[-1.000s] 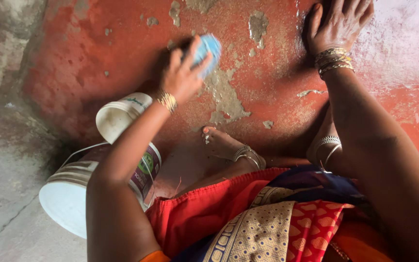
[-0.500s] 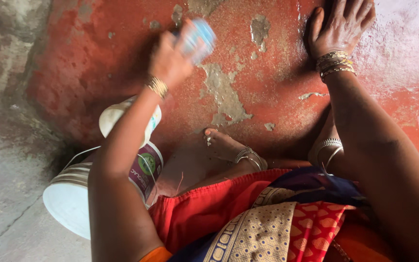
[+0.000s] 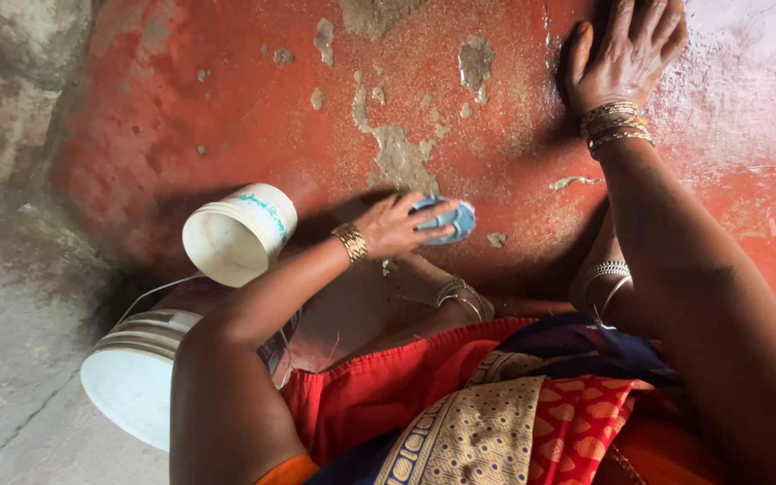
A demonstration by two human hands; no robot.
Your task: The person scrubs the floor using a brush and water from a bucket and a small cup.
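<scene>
1. Left hand point(image 3: 394, 224) closed over a blue scrub pad point(image 3: 446, 219), fingers wrapped on top, pressing it to the red floor point(image 3: 226, 117) just ahead of the bare foot point(image 3: 424, 278).
2. Pad pokes out past the fingertips toward the right; long axis roughly left-right (partly hidden by fingers).
3. Right hand point(image 3: 623, 54) flat and spread on the floor, holding nothing, well apart from the pad; left hand is nearer.
4. Floor: red coating flaked, grey patches point(image 3: 401, 157) just beyond the pad.
5. Small white cup point(image 3: 237, 235) rests on a white bucket point(image 3: 136, 368) at left; rough grey wall point(image 3: 11, 90) behind.
</scene>
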